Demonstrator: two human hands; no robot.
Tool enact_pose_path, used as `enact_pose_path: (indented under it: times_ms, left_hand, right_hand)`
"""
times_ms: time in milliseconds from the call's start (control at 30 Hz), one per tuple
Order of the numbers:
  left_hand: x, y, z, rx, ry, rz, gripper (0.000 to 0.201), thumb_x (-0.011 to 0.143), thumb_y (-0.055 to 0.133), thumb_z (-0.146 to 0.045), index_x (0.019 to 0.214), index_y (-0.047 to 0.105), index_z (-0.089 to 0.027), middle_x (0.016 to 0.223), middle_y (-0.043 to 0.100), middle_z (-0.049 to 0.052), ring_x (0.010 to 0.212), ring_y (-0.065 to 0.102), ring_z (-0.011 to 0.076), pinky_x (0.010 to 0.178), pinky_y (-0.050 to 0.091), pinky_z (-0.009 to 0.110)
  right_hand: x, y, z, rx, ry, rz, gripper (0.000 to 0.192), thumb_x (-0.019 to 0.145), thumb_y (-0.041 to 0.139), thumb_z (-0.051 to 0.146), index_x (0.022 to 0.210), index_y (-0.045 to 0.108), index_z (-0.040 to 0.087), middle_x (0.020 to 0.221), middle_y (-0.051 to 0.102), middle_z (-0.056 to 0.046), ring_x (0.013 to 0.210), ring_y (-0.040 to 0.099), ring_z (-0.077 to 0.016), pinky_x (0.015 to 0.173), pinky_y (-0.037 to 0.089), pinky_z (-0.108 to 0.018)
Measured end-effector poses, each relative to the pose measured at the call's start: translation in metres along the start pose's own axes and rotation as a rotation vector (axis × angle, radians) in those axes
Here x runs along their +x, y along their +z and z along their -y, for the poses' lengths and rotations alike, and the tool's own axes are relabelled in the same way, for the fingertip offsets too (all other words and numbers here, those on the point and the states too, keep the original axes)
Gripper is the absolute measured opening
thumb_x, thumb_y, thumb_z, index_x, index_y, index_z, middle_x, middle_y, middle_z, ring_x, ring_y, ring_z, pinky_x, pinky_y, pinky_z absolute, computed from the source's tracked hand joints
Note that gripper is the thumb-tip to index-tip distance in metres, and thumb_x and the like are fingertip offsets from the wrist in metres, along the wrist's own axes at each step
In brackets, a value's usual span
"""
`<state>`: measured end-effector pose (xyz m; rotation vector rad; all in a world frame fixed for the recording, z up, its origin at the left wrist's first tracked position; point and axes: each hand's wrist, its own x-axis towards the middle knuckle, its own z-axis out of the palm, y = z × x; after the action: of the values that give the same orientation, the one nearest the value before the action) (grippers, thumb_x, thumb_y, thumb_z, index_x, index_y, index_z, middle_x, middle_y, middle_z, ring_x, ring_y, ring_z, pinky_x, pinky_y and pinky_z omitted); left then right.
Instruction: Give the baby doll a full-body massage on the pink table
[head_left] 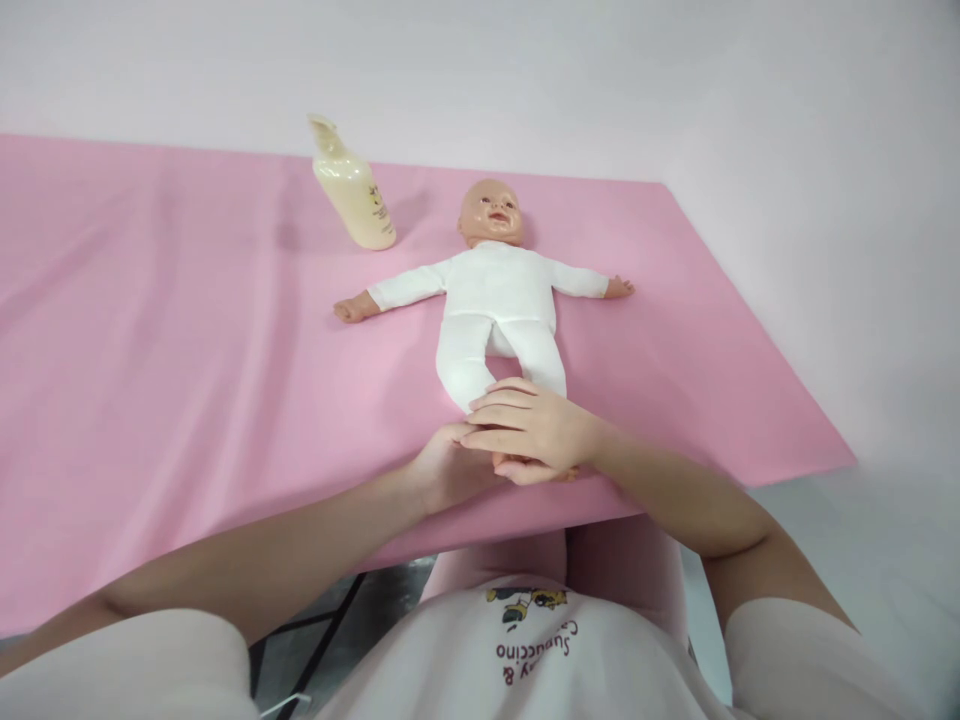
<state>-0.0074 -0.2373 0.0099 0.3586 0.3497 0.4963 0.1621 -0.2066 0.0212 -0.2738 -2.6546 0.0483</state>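
From the head view, a baby doll [496,300] in a white suit lies on its back on a pink sheet [187,350]. Its long axis runs near to far: the bare head points to the far edge, the legs point toward the person, and both arms stretch straight out to left and right.

The right hand [536,425] rests palm down over the doll's feet at the near end of the legs, fingers laid together and pointing left. The left hand [450,465] comes in from the near left and sits just under and beside the right one, its fingertips hidden beneath it. Both hands are closed around the feet end of the doll, though how firmly they clasp cannot be told, since the feet themselves are covered. The rest of the doll lies on the far side of the hands, well clear of them.

A cream pump bottle [352,190] stands on the sheet to the far left of the doll's head, near it but apart.
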Motion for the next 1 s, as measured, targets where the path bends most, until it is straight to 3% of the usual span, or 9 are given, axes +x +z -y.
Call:
enact_pose_path:
  times_ms: [233, 500, 667, 833, 1000]
  left_hand:
    - [0.0006, 0.0005, -0.0002, 0.02, -0.002, 0.01, 0.034, 0.069, 0.051, -0.016, 0.099, 0.065, -0.012, 0.095, 0.072, 0.008, 0.102, 0.066, 0.0267, 0.099, 0.041, 0.042]
    - [-0.0011, -0.0035, 0.001, 0.049, 0.006, -0.095, 0.03, 0.069, 0.049, -0.017, 0.092, 0.068, -0.013, 0.089, 0.072, 0.007, 0.095, 0.066, 0.0234, 0.091, 0.044, 0.038]
    - [0.0005, -0.0003, -0.0001, 0.044, -0.01, 0.004, 0.033, 0.07, 0.05, -0.018, 0.097, 0.067, -0.012, 0.096, 0.073, 0.008, 0.1, 0.065, 0.0269, 0.098, 0.041, 0.043]
    - [0.0005, -0.0019, 0.0003, 0.031, 0.009, -0.004, 0.026, 0.072, 0.048, -0.016, 0.09, 0.066, -0.011, 0.092, 0.073, 0.008, 0.097, 0.066, 0.0248, 0.097, 0.041, 0.042]
    - [0.0016, -0.0057, 0.0015, 0.046, 0.02, 0.144, 0.03, 0.073, 0.048, -0.018, 0.096, 0.065, -0.009, 0.107, 0.071, 0.011, 0.108, 0.064, 0.0294, 0.103, 0.038, 0.048]
  right_hand:
    - [0.0008, -0.0014, 0.001, -0.002, 0.018, 0.048, 0.037, 0.091, 0.047, 0.03, 0.122, 0.06, 0.017, 0.114, 0.065, -0.009, 0.118, 0.052, -0.0216, 0.105, 0.04, -0.044]
    - [-0.0004, 0.0007, 0.0003, -0.002, 0.017, 0.015, 0.036, 0.091, 0.046, 0.031, 0.121, 0.062, 0.017, 0.114, 0.066, -0.009, 0.117, 0.053, -0.0212, 0.105, 0.04, -0.044]
    - [-0.0007, 0.0012, 0.0001, -0.012, 0.005, -0.031, 0.035, 0.092, 0.045, 0.031, 0.118, 0.063, 0.017, 0.113, 0.066, -0.008, 0.115, 0.054, -0.0206, 0.105, 0.041, -0.041]
    - [-0.0011, 0.0015, -0.0003, -0.01, -0.001, -0.043, 0.036, 0.092, 0.045, 0.031, 0.119, 0.063, 0.016, 0.113, 0.066, -0.008, 0.115, 0.053, -0.0204, 0.105, 0.04, -0.041]
    - [-0.0004, 0.0009, 0.0001, -0.001, 0.009, -0.013, 0.035, 0.092, 0.046, 0.03, 0.119, 0.062, 0.017, 0.114, 0.066, -0.009, 0.116, 0.053, -0.0207, 0.105, 0.04, -0.042]
